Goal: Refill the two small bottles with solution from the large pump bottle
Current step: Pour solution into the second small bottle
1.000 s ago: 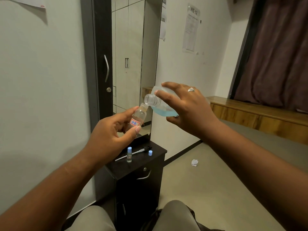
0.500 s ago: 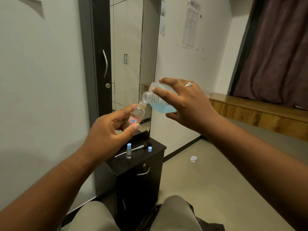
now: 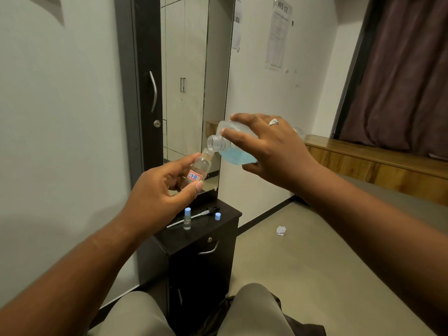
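Note:
My left hand (image 3: 160, 192) grips a small clear bottle (image 3: 201, 166) with a red-framed label, uncapped and tilted to the right. My right hand (image 3: 274, 151) holds the large bottle (image 3: 232, 154) tipped sideways, its open threaded neck touching the small bottle's mouth; blue solution pools in its lower side. On the dark cabinet top (image 3: 201, 234) stand the second small bottle (image 3: 187, 219) with a blue cap, a loose blue cap (image 3: 217, 216), and the removed pump head with its white tube (image 3: 194, 216).
A tall mirror (image 3: 186, 76) with a dark frame rises behind the cabinet. A crumpled white scrap (image 3: 281, 230) lies on the floor. A wooden ledge (image 3: 373, 161) and dark curtain stand at the right. My knees fill the bottom edge.
Both hands with their bottles have stayed mouth to mouth, drifting slightly lower in view. The large bottle is tipped a little further.

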